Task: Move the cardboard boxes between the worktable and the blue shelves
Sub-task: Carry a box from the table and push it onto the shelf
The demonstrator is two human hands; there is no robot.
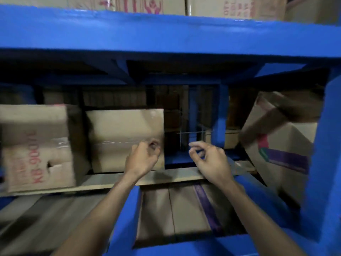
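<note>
Head view: left hand (143, 157) loosely curled against the middle box (125, 139); right hand (208, 159) beside it, empty.

On the middle shelf (103, 185), a printed box (35, 146) is set at the left, a plain box (120, 137) just to its right, and a tilted box (276, 143) is placed far right. More boxes (184, 209) are kept below, others (147, 5) above.
</note>
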